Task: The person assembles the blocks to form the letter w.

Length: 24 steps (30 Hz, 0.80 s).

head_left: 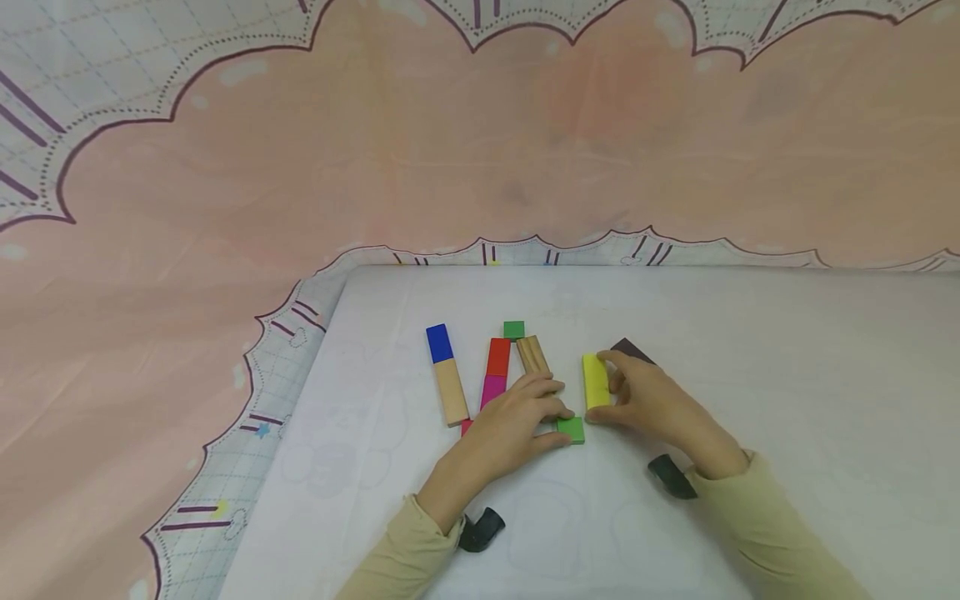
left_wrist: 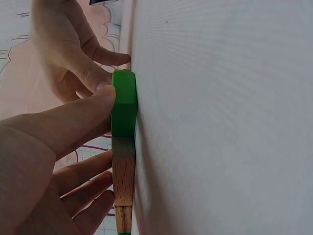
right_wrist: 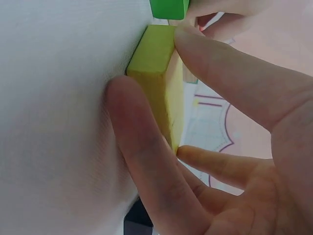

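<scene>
My right hand (head_left: 648,400) holds a yellow block (head_left: 596,382) lying on the white table, thumb at its near end and a finger at its far end. In the right wrist view, the thumb touches the upper edge of the yellow block (right_wrist: 159,68). My left hand (head_left: 502,425) reaches over the other blocks, its thumb and a fingertip resting on a green block (head_left: 572,430). Seen from the left wrist, that green block (left_wrist: 124,103) adjoins a wooden block (left_wrist: 123,171). The left hand partly hides a magenta block (head_left: 492,389) and striped wooden pieces (head_left: 533,354).
Left of the hands, a blue block (head_left: 440,342) meets a plain wooden block (head_left: 451,392). A red block (head_left: 498,357) and another green block (head_left: 513,330) lie farther back. A dark block (head_left: 632,350) sits behind the right hand. The white table (head_left: 825,375) borders a patterned cloth (head_left: 525,150).
</scene>
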Available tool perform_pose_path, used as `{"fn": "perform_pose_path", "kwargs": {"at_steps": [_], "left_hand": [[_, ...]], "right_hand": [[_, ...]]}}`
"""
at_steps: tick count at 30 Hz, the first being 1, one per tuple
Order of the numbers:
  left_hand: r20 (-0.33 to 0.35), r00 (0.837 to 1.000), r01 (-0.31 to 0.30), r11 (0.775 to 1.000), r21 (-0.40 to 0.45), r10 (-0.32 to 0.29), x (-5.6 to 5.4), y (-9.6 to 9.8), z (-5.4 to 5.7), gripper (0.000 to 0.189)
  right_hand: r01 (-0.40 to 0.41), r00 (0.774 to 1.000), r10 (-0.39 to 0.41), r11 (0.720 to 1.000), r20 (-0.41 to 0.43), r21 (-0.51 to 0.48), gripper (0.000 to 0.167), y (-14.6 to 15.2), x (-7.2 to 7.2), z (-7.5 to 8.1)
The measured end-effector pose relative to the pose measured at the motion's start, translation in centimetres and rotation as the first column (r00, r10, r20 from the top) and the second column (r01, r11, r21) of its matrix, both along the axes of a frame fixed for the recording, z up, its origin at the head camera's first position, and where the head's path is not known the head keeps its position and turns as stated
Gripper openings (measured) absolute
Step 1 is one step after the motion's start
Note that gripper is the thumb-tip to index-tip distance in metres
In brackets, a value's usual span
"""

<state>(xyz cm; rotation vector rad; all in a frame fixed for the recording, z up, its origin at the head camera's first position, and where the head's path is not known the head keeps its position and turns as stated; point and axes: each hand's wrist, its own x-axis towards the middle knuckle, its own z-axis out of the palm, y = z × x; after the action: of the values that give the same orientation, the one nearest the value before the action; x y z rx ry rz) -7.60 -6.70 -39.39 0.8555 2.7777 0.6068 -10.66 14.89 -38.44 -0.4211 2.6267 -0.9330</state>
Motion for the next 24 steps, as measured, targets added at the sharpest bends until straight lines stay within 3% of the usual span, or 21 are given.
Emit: {"fn": "perform_pose_path", "kwargs": {"at_steps": [15, 24], "left_hand": [[-0.007, 1.000, 0.000, 1.000, -0.001, 0.000, 0.10, 0.01, 0.05, 0.030], [-0.005, 1.000, 0.000, 1.000, -0.005, 0.000, 0.07, -0.06, -0.05, 0.030]], "right_hand": [[0.063, 0.998, -0.062, 0.996, -0.015, 0.066, 0.074, -0.53, -0.19, 0.17], [0.019, 0.998, -0.018, 1.000, -0.052, 0.015, 0.068, -0.64, -0.35, 0.37]]}}
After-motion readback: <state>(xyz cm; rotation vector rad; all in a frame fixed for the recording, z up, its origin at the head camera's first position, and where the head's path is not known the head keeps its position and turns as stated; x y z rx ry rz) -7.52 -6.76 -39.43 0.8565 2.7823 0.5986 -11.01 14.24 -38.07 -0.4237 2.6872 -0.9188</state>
